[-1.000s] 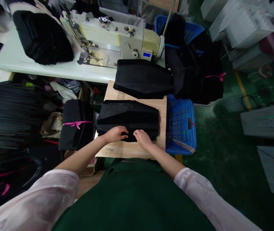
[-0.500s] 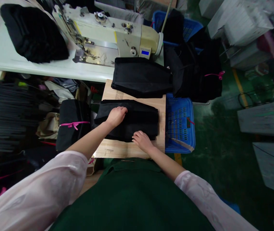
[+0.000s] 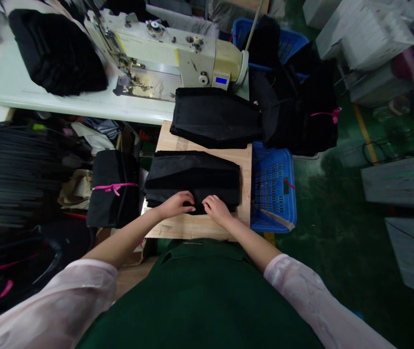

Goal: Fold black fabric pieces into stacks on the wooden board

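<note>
Two bare hands rest side by side on the near edge of a folded black cloth stack: the left hand (image 3: 175,203) and the right hand (image 3: 216,210). Their fingers curve over the fold, almost touching each other, but I cannot tell whether either grip is pinching the cloth or only pressing on it. The stack (image 3: 192,175) lies flat on the near half of a wooden counter (image 3: 232,218), its long axis running left to right across the person's front.

Beyond it on the counter lies one more black folded piece (image 3: 214,118), its narrower end pointing left. Right of the counter are two blue plastic baskets: the nearer (image 3: 274,194) holds a pale strip, and the farther (image 3: 252,31) holds black cloth. Left of the counter sits one black bundle (image 3: 114,203) tied with pink ribbon.
</note>
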### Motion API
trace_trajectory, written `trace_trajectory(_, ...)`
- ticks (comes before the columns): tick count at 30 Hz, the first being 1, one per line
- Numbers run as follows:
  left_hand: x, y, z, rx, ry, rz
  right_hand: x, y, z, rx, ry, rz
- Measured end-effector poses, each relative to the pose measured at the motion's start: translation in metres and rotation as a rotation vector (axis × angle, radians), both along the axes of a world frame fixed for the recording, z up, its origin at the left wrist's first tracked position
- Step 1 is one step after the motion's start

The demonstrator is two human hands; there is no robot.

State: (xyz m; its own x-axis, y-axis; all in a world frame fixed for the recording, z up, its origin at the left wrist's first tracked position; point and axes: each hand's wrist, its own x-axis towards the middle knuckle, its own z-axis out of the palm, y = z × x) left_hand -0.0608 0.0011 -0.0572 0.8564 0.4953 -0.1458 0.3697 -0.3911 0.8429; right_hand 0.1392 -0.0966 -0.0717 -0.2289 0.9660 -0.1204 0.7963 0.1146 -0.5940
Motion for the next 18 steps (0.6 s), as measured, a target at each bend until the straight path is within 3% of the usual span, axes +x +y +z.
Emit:
trace_trajectory(5,0.001,0.001,-0.013,0.024,0.089,0.135,0.0,-0.003,0.009,0.08,-0.028,-0.071)
trace_trajectory(8,0.006,0.004,-0.013,-0.026,0.132,0.208,-0.002,-0.009,0.017,0.142,-0.061,0.048)
trace_trajectory(12,0.005,0.005,-0.01,-0.042,0.12,0.294,-0.006,-0.012,0.013,0.064,-0.042,0.125)
trace_trajectory(14,0.004,0.005,-0.008,-0.027,0.117,0.279,-0.007,-0.01,0.008,0.034,-0.029,0.095)
trace_trajectory(18,0.001,0.003,0.001,0.001,0.087,0.121,-0.007,-0.004,0.002,0.032,-0.059,0.129)
